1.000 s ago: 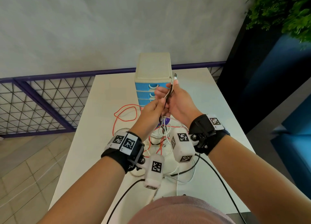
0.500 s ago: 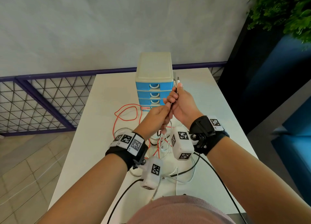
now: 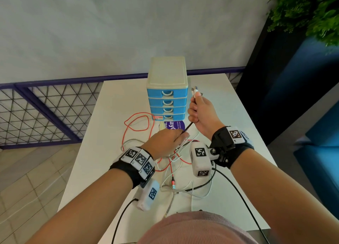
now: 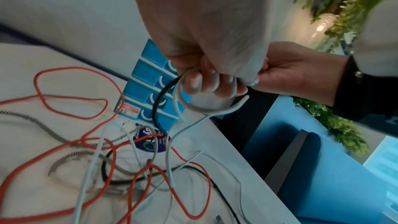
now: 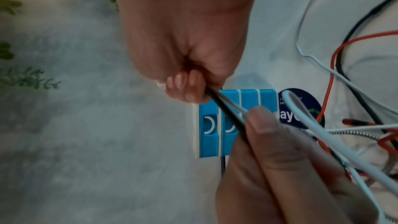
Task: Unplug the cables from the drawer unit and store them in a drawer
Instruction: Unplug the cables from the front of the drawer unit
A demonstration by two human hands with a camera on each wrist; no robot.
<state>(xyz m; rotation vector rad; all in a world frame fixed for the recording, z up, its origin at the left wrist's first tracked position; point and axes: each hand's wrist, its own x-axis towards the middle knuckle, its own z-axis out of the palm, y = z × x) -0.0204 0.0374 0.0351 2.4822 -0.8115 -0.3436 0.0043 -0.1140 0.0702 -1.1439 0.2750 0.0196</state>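
Observation:
The drawer unit [image 3: 167, 97], with a cream top and several blue drawers, stands at the back of the white table [image 3: 117, 100], all drawers closed. Just right of it my right hand [image 3: 200, 111] grips a black and a white cable, their plug ends [image 3: 196, 91] sticking up above the thumb. The black cable [image 3: 187, 127] runs taut down to my left hand [image 3: 168, 139], which pinches both cables low over the table. In the left wrist view the fingers [image 4: 211, 83] curl round a white cable loop [image 4: 206, 110]. A red cable [image 3: 135, 122] loops beside the bottom drawer.
Red, white, black and braided cables lie tangled [image 3: 176, 161] on the table in front of me. A round purple sticker [image 3: 174, 125] lies before the unit. A mesh railing [image 3: 45, 111] runs along the left; a plant [image 3: 308, 14] and blue seating [image 3: 321, 133] stand on the right.
My hands have drawn apart: the left slid down the cables toward the table, and the right moved right, still holding the plug ends up.

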